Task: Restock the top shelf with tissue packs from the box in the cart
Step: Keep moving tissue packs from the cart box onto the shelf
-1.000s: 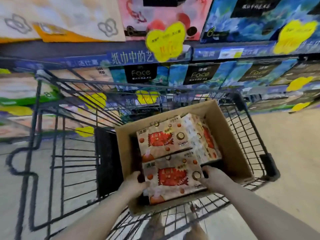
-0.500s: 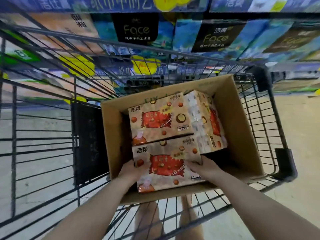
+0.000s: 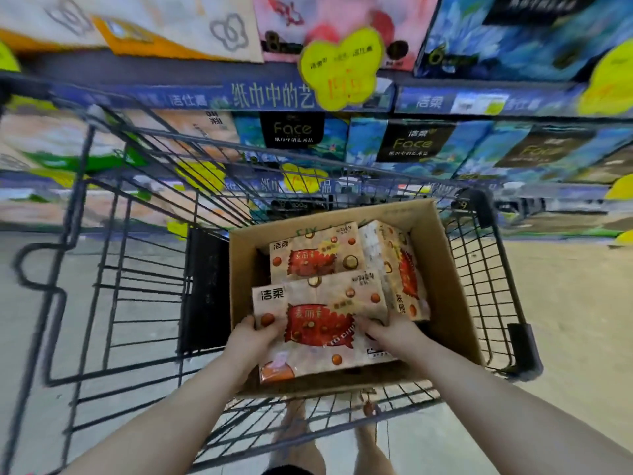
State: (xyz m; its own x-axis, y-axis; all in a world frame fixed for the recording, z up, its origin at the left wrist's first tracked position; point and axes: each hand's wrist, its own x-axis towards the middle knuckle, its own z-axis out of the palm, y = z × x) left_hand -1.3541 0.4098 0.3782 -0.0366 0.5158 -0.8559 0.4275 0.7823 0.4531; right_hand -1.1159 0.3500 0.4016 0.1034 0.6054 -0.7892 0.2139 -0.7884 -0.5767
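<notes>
Cart box (image 3: 442, 279): pack (image 3: 322, 323) perhaps higher.

The cart (image 3: 481, 209) is built of dark-coated metal wire, and the box (image 3: 442, 286) is made of matt brown cardboard. The tissue pack (image 3: 322, 303) is wrapped in what appears, through the blur, to be thin, faintly glossy printed plastic film. The floor (image 3: 565, 320) is smooth and pale.

the nearest tissue pack (image 3: 318, 323) reads 洁柔 and, on its red panel, 麦丽素; the pack behind it (image 3: 315, 260) shows the same. a black label (image 3: 292, 129) on a blue pack (image 3: 337, 138) says face. the shelf strip (image 3: 272, 96) reads 纸巾中的艺. the yellow price tag (image 3: 342, 68) is too blurred to read.
</notes>
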